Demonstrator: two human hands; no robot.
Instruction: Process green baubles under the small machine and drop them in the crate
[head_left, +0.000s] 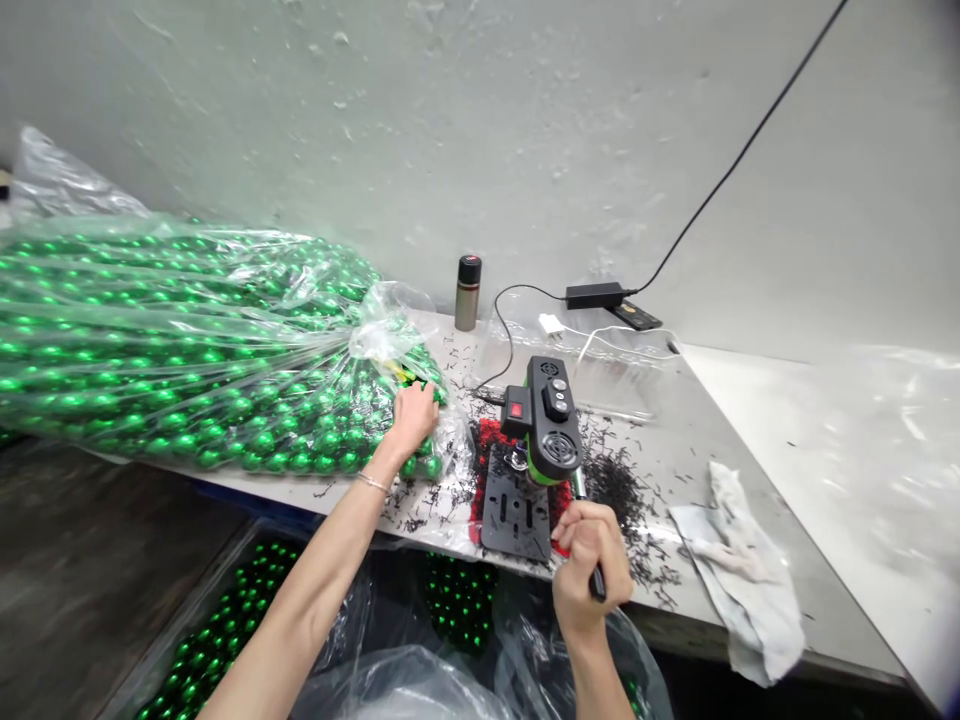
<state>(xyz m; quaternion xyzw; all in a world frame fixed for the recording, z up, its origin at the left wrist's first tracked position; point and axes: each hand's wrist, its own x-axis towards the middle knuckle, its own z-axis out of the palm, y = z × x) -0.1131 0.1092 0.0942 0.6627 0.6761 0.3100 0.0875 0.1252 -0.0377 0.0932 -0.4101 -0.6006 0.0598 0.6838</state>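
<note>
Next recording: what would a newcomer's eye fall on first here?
First, the huge clear bag of shiny green balls filling the picture's left side, with the left hand at its right end. Next, the black machine mid-table, its lever gripped by the right hand. Black scraps lie scattered around it, thickest just to its right.

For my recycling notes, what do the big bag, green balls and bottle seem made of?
Bag: probably thin plastic film, since it's clear and wrinkled. Green balls: possibly plastic, though glass isn't ruled out; shiny metallic finish with bright highlights. Bottle: likely metal, given its satin sheen.
</note>
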